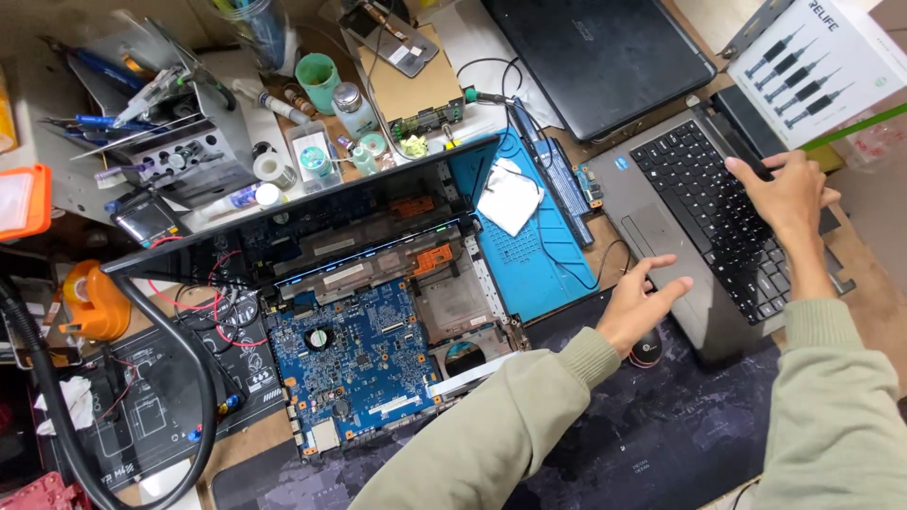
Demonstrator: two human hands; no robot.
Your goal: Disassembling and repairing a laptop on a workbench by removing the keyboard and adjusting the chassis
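The person leans over a crowded workbench [879, 302] and has both hands on a grey laptop [661, 203] that lies open near the right edge. The left hand [642, 307] rests near the front edge of the palm rest, just below the touchpad [652, 231], with the fingers spread loosely and holding nothing. The right hand [789, 194] lies over the far side of the black keyboard [718, 212]; its fingers are bent down on the keys, empty too. To the left, a second laptop is opened up, and its blue motherboard [354, 354] lies bare beside a blue work mat [534, 255]. I think the step in hand is checking or steadying the grey laptop, not the dismantled one. A next move would need a firm grip on both sides of the case, because the machine seems to overhang a dark mat [661, 444] in front.
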